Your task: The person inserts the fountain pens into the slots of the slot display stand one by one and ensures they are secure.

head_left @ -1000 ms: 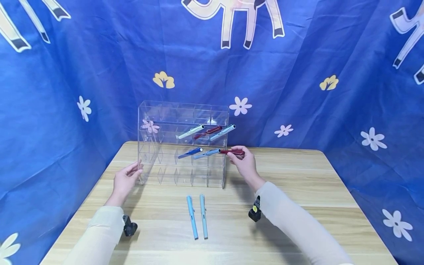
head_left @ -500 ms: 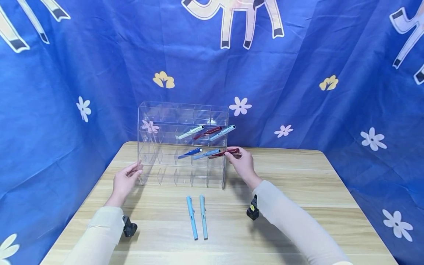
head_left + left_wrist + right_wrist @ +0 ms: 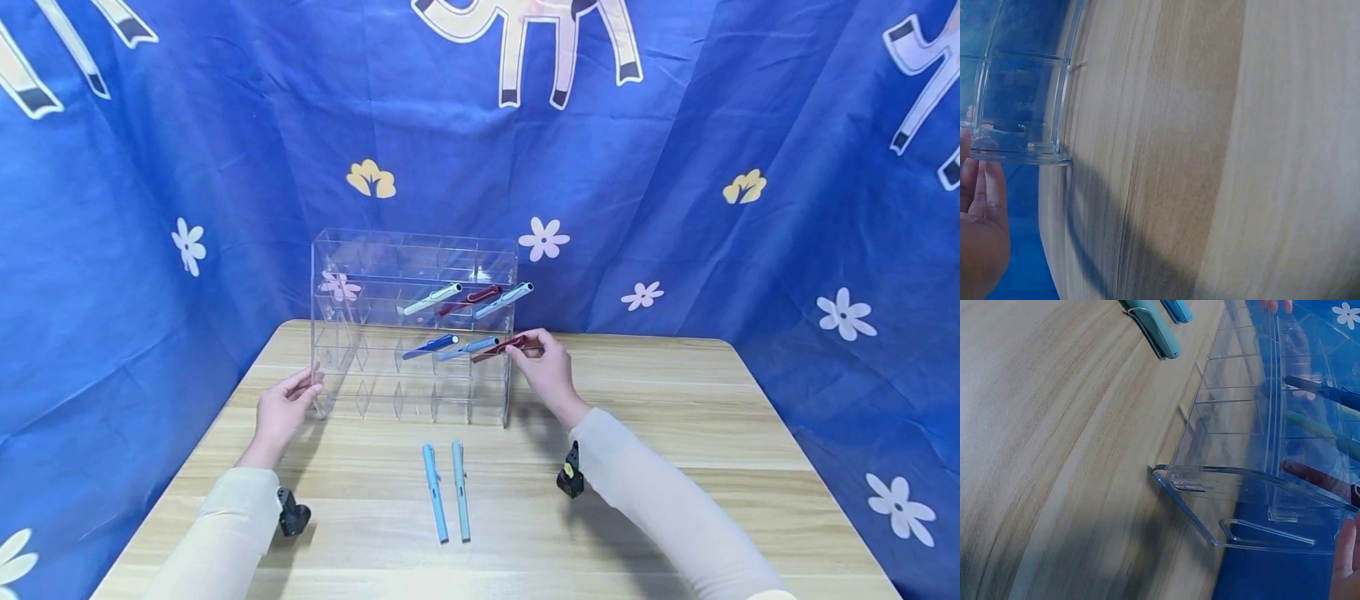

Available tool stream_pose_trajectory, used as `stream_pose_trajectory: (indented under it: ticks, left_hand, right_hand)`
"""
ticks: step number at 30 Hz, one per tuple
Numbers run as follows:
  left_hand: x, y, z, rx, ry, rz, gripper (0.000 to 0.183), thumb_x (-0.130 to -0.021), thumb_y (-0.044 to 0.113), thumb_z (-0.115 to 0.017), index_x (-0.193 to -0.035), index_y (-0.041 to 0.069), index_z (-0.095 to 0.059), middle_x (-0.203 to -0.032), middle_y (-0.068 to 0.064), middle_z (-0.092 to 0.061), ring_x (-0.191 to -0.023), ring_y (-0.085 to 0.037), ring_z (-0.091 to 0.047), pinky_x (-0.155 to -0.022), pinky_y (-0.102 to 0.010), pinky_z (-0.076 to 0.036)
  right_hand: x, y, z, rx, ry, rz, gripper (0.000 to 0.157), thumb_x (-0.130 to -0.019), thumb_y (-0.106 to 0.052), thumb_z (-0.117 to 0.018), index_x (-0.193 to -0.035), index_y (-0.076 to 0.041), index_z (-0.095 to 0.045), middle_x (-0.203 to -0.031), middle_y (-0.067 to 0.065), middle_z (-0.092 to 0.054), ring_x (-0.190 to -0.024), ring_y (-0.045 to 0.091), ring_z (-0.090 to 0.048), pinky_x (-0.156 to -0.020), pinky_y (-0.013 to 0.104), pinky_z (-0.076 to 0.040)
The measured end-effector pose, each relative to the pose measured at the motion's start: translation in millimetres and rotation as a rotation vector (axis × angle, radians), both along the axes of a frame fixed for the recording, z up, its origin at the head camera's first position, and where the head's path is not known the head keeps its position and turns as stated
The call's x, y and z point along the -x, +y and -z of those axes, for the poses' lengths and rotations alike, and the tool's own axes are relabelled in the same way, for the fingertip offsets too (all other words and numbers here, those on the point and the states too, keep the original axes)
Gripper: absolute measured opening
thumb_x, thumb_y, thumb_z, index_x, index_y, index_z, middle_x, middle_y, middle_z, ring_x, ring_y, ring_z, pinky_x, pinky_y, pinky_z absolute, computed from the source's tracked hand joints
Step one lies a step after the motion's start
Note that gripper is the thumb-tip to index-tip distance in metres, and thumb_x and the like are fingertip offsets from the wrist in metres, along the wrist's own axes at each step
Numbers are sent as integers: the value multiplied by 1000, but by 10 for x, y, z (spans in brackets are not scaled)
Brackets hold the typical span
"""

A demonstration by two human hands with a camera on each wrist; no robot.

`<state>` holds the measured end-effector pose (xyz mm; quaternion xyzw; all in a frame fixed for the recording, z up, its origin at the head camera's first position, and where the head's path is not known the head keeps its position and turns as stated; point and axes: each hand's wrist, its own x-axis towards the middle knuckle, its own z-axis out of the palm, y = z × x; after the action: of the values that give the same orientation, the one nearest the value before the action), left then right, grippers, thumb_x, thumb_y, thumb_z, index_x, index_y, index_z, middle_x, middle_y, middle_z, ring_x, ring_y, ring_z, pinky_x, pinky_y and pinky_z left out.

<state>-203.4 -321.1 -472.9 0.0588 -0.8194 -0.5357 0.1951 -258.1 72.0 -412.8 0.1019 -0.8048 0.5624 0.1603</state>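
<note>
A blue printed curtain stands behind both of my grips and runs along either side. The wood-grain table lies beneath them. A clear, tiered rack stands upright on the table between my two grips.

My left grip is narrow, thumb and fingers pinching the rack's side panel low down. My right grip, at the rack's opposite side, is also narrow: it pinches the upper end of a dark red pen, which lies slanted in the end compartment nearest that grip.

In the same tier, leftward from my right grip, I note a medium blue pen next, then a dark blue pen. In the tier above that grip, leftward in order: a light blue pen, a second red pen and a pale green pen, all tilted.

Nearer me than either grip, and between them, two sky-blue pens lie on the table side by side, apart.
</note>
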Motion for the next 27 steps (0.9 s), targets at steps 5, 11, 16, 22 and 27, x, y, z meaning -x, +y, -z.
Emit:
stream_pose_trajectory:
  ticks: [5, 11, 16, 22, 27]
  left_hand:
    - [-2, -5, 5, -1, -1, 1, 40, -92, 2, -62, -128, -9, -52, -117, -29, -57, -81, 18, -53, -75, -5, -48]
    - [7, -13, 12, 6, -2, 4, 39, -92, 2, -61, -128, -10, -52, -117, -29, -57, -81, 18, -53, -75, -5, -47]
    - [3, -21, 4, 8, -15, 0, 40, -93, 5, -61, -129, -8, -52, -118, -27, -57, -83, 17, -53, -76, -5, -47]
    - [11, -24, 14, 8, -8, -8, 39, -92, 4, -62, -129, -8, -53, -117, -27, -57, -84, 16, -54, -76, -5, -47]
    - [13, -26, 16, 19, -20, -16, 40, -92, 6, -63, -129, -7, -53, -117, -27, -57, -86, 14, -55, -76, -5, -47]
  right_hand:
    - [21, 37, 8, 4, -8, -52, 27, -81, -7, -76, -105, -4, -65, -92, 8, -70, -83, 20, -67, -68, 26, -55]
    - [-44, 152, -51, 4, 89, -230, 42, -82, 7, -68, -122, -2, -59, -112, 14, -63, -96, 31, -62, -68, 25, -56]
    - [21, 183, 8, -37, 162, -221, 34, -86, 2, -67, -119, -6, -63, -105, 8, -67, -92, 20, -63, -67, 27, -56]
    - [46, 174, 3, -59, 163, -181, 25, -87, -3, -69, -112, -8, -66, -98, 6, -70, -87, 17, -65, -66, 26, -56]
    - [51, 189, 10, -54, 177, -192, 32, -85, -1, -70, -116, -6, -64, -105, 8, -68, -89, 19, -65, -66, 26, -57]
